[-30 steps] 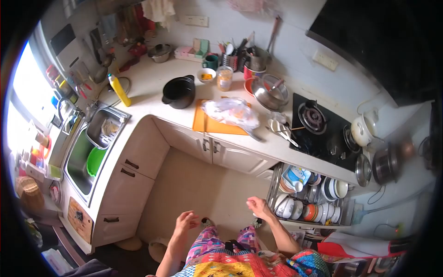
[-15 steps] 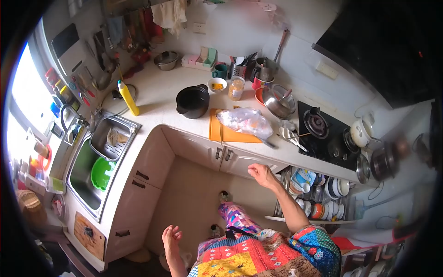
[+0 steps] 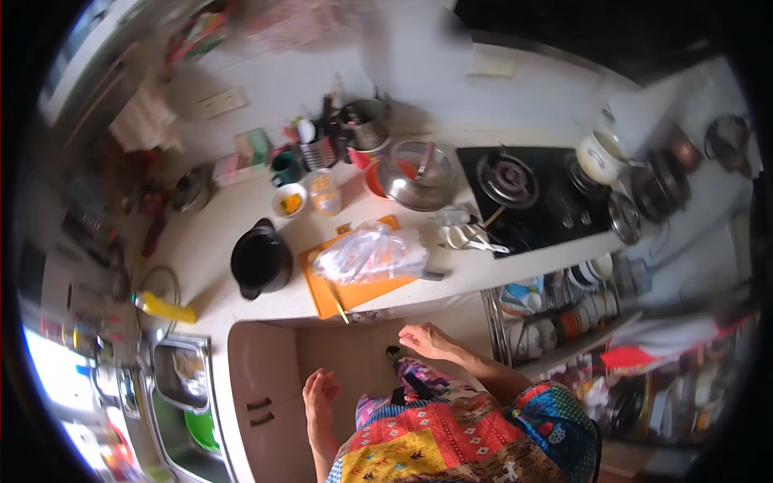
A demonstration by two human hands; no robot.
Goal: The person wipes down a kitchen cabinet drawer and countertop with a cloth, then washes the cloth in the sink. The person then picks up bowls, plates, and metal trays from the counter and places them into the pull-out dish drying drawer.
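My left hand [image 3: 320,390] hangs in the air in front of the cabinets, its fingers loosely bent and apart, holding nothing. My right hand [image 3: 427,340] is over the floor just short of the counter edge, with slightly curled fingers and nothing visible in it. Nearest to it on the counter lies an orange cutting board [image 3: 322,303]. A bulging clear plastic bag [image 3: 370,256] rests on the board; its contents are blurred. Beside the bag, a thin knife-like utensil [image 3: 336,301] reaches past the board's front edge. A black pot [image 3: 262,262] stands left of the board.
A gas stove [image 3: 555,201] is at the right, with a lidded steel pan [image 3: 417,179] beside it. Below, a pulled-out dish rack [image 3: 503,342] juts into the floor space. The sink [image 3: 181,370] and a yellow bottle [image 3: 165,307] are at the left.
My view has turned to the right and moved closer to the counter. Both hands remain without anything in them, and the right hand appears nearer the left.
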